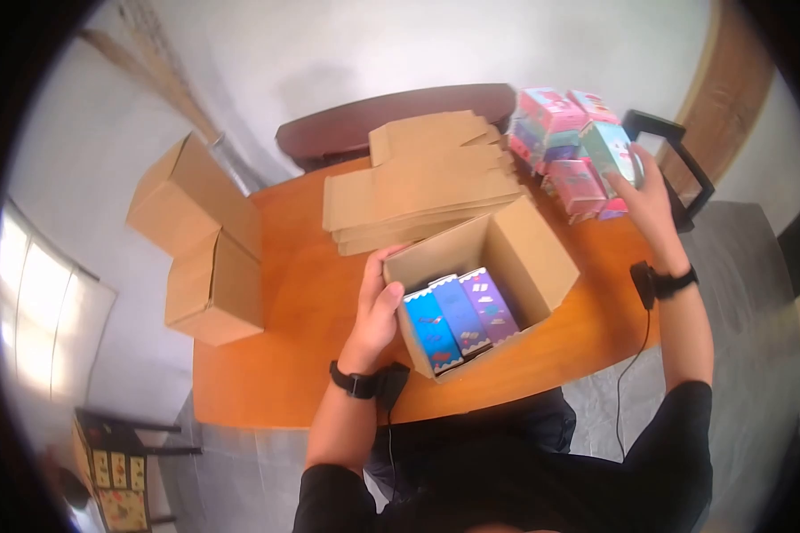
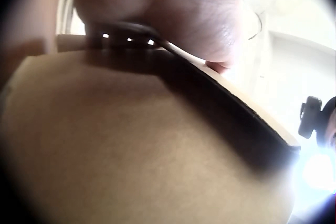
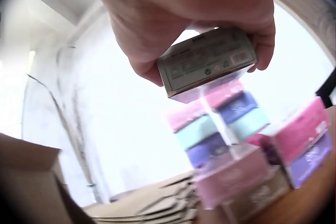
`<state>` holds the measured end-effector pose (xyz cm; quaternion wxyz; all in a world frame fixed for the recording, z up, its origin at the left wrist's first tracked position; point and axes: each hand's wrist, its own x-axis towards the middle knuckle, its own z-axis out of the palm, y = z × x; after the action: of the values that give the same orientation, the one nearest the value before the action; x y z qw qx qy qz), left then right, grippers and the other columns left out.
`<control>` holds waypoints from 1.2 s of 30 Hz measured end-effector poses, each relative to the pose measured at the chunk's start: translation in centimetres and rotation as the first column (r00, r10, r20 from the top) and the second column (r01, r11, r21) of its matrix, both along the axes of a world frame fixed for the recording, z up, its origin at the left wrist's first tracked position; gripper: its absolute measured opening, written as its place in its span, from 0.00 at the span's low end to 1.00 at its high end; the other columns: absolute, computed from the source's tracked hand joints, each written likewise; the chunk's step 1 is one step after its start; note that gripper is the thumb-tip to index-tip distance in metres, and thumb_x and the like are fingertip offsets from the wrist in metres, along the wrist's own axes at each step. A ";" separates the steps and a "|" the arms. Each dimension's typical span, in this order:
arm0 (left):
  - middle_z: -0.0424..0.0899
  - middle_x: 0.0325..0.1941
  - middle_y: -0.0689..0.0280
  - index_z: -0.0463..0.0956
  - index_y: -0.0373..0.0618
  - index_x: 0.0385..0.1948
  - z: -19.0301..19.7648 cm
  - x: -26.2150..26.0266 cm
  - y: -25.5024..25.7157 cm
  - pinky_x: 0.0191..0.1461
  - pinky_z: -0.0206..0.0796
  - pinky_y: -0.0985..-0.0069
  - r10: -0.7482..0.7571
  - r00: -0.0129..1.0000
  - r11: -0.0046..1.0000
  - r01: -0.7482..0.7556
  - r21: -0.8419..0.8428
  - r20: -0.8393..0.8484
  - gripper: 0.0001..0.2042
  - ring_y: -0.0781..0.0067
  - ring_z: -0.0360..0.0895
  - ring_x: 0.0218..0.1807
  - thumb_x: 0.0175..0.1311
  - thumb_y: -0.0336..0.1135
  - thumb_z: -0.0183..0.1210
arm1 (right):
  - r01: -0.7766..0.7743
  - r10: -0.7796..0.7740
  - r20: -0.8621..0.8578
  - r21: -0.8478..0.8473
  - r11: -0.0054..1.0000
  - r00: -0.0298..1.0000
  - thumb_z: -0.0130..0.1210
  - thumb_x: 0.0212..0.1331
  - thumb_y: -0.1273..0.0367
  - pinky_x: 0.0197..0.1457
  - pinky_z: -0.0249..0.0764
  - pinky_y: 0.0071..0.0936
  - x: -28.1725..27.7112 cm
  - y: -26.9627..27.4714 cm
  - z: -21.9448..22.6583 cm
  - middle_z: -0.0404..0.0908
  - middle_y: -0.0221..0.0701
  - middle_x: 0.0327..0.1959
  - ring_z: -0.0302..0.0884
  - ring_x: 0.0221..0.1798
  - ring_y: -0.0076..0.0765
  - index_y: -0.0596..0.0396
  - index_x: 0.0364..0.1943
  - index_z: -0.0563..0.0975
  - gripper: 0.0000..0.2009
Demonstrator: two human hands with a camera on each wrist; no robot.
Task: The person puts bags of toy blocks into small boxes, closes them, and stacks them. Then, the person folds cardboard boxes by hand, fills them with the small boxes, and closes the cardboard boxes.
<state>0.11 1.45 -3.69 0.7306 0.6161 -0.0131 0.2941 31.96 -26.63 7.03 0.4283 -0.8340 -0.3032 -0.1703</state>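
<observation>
The left hand (image 1: pixel 376 311) grips the left wall of an open cardboard box (image 1: pixel 533 258), which tilts at the table's front. Inside it, blue and purple small boxes (image 1: pixel 460 311) stand side by side at the left, with bare space at the right. In the left wrist view, the hand (image 2: pixel 163 8) is over the cardboard (image 2: pixel 121 129). The right hand (image 1: pixel 649 200) pinches a mint-green small box (image 1: pixel 606 149) beside a stack of pink and purple boxes (image 1: pixel 551 111). In the right wrist view, that hand (image 3: pixel 194 8) holds the box (image 3: pixel 207 58) above the stack (image 3: pixel 231 176).
Flattened cardboard sheets (image 1: pixel 418 186) lie in a pile at the table's back middle. Two closed cardboard boxes (image 1: pixel 209 284) stand at the left of the table (image 1: pixel 284 382). A dark chair (image 1: pixel 698 169) is at the right, and another chair back (image 1: pixel 329 129) is behind the table.
</observation>
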 end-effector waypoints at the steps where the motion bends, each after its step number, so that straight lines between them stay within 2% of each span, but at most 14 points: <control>1: 0.71 0.63 0.56 0.59 0.36 0.65 0.0 0.0 0.1 0.69 0.58 0.69 0.031 0.999 0.999 -0.031 -0.008 -0.013 0.31 0.66 0.67 0.65 0.68 0.49 0.55 | -0.122 0.121 0.026 0.041 0.992 0.992 0.67 0.51 0.57 0.65 0.68 0.36 -3.7 1.0 1.7 0.75 0.50 0.58 0.74 0.62 0.50 0.63 0.63 0.69 0.37; 3: 0.71 0.63 0.56 0.59 0.37 0.65 -0.1 0.0 0.0 0.69 0.58 0.69 -0.015 1.000 1.000 0.015 -0.012 -0.002 0.30 0.67 0.68 0.65 0.68 0.48 0.55 | -0.346 0.347 -0.007 0.064 0.936 0.938 0.66 0.51 0.59 0.65 0.69 0.35 -9.7 2.6 3.3 0.74 0.48 0.60 0.74 0.62 0.49 0.60 0.64 0.70 0.36; 5: 0.70 0.63 0.56 0.59 0.37 0.65 -0.2 0.1 0.0 0.69 0.59 0.69 0.000 1.000 1.000 0.000 -0.018 -0.013 0.30 0.67 0.68 0.64 0.67 0.47 0.55 | -0.448 0.521 0.270 -0.290 0.846 0.809 0.66 0.49 0.59 0.63 0.72 0.35 -13.8 3.6 4.7 0.73 0.50 0.61 0.74 0.62 0.52 0.56 0.64 0.70 0.35; 7: 0.70 0.64 0.57 0.59 0.37 0.65 0.1 0.0 -0.1 0.69 0.59 0.69 -0.036 0.999 0.998 0.035 -0.059 -0.011 0.30 0.66 0.68 0.64 0.67 0.45 0.55 | -0.451 0.579 0.253 -0.421 0.787 0.775 0.66 0.49 0.58 0.58 0.77 0.39 -17.4 4.9 4.7 0.72 0.51 0.62 0.77 0.57 0.58 0.52 0.63 0.71 0.34; 12: 0.69 0.64 0.57 0.58 0.39 0.66 0.5 -0.2 -0.3 0.70 0.58 0.68 -0.050 0.999 0.996 0.050 -0.071 -0.002 0.29 0.67 0.66 0.66 0.68 0.45 0.55 | -0.481 0.561 -0.025 -0.548 0.685 0.827 0.64 0.53 0.48 0.54 0.78 0.44 -20.7 7.8 2.9 0.70 0.57 0.63 0.79 0.53 0.61 0.53 0.65 0.69 0.38; 15: 0.68 0.66 0.57 0.57 0.39 0.66 0.3 -0.3 0.1 0.71 0.56 0.68 -0.039 0.999 0.999 0.038 -0.010 -0.009 0.31 0.66 0.64 0.68 0.68 0.46 0.56 | -0.687 0.671 -0.280 -0.552 0.473 0.687 0.62 0.57 0.47 0.61 0.73 0.45 -20.1 7.9 1.6 0.69 0.58 0.64 0.76 0.58 0.62 0.57 0.65 0.69 0.37; 17: 0.66 0.67 0.57 0.57 0.40 0.67 0.9 -0.4 -0.1 0.72 0.55 0.66 0.024 1.000 0.999 -0.024 0.023 -0.004 0.32 0.65 0.62 0.69 0.68 0.48 0.56 | -0.759 0.768 -0.139 -0.341 0.555 0.625 0.60 0.59 0.47 0.68 0.67 0.44 -19.0 6.9 1.5 0.68 0.58 0.65 0.71 0.64 0.61 0.59 0.65 0.68 0.37; 20: 0.62 0.70 0.56 0.55 0.41 0.68 0.7 -0.5 -0.1 0.74 0.52 0.63 0.083 0.994 0.996 -0.081 -0.029 0.069 0.34 0.60 0.60 0.71 0.68 0.51 0.56 | -0.662 0.657 0.092 0.038 0.748 0.748 0.54 0.65 0.50 0.68 0.65 0.42 -16.2 4.7 0.7 0.74 0.45 0.64 0.72 0.66 0.49 0.63 0.63 0.70 0.32; 23: 0.56 0.74 0.56 0.54 0.44 0.69 0.8 -0.7 0.3 0.74 0.51 0.58 0.076 0.970 0.987 -0.040 -0.155 0.230 0.35 0.52 0.59 0.72 0.67 0.54 0.55 | -0.490 0.542 -0.069 0.342 0.802 0.838 0.48 0.69 0.49 0.69 0.62 0.39 -13.3 2.5 -3.0 0.74 0.41 0.63 0.71 0.66 0.40 0.62 0.63 0.70 0.30; 25: 0.54 0.76 0.57 0.55 0.46 0.69 0.9 -0.6 0.2 0.75 0.52 0.54 0.063 0.946 0.980 0.001 -0.197 0.317 0.35 0.48 0.58 0.73 0.67 0.56 0.54 | -0.415 0.660 -0.268 0.600 0.684 0.702 0.43 0.72 0.47 0.69 0.61 0.35 -11.7 1.4 -7.6 0.75 0.41 0.62 0.71 0.65 0.37 0.60 0.64 0.69 0.31; 31: 0.51 0.79 0.63 0.60 0.52 0.65 0.6 0.0 -1.5 0.74 0.54 0.47 0.352 0.888 0.930 -0.295 -0.221 0.296 0.30 0.39 0.55 0.74 0.66 0.59 0.50 | -0.494 0.752 -0.210 0.639 0.589 0.625 0.54 0.60 0.37 0.79 0.45 0.40 -19.0 3.3 -7.8 0.52 0.45 0.77 0.49 0.79 0.47 0.59 0.74 0.54 0.49; 33: 0.51 0.79 0.62 0.62 0.53 0.64 0.8 0.0 -1.7 0.74 0.54 0.48 0.313 0.887 0.833 -0.084 -0.547 0.339 0.28 0.39 0.53 0.75 0.67 0.57 0.48 | -0.703 0.765 -0.131 0.319 0.635 0.631 0.56 0.59 0.38 0.79 0.45 0.42 -18.7 3.4 -7.5 0.50 0.48 0.78 0.48 0.80 0.49 0.57 0.74 0.56 0.48; 34: 0.51 0.79 0.62 0.62 0.53 0.64 1.0 -0.1 -1.4 0.74 0.54 0.48 0.293 0.896 0.842 -0.076 -0.534 0.333 0.28 0.39 0.53 0.75 0.67 0.57 0.48 | -0.744 0.782 -0.108 0.251 0.619 0.614 0.57 0.59 0.41 0.78 0.45 0.44 -18.6 3.3 -7.0 0.48 0.51 0.78 0.47 0.80 0.53 0.55 0.72 0.61 0.44; 36: 0.54 0.78 0.61 0.63 0.53 0.65 1.3 -0.5 -0.7 0.75 0.52 0.46 0.216 0.860 0.590 0.261 -0.764 0.462 0.26 0.43 0.53 0.76 0.68 0.52 0.45 | -0.744 0.769 -0.126 0.196 0.638 0.626 0.58 0.59 0.42 0.78 0.46 0.45 -18.6 3.1 -6.3 0.48 0.52 0.78 0.47 0.80 0.55 0.54 0.71 0.63 0.42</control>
<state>-0.34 0.70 -2.42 0.9014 0.1163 -0.0792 0.4095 13.34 -23.53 0.72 0.5392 -0.6129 -0.5704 0.0908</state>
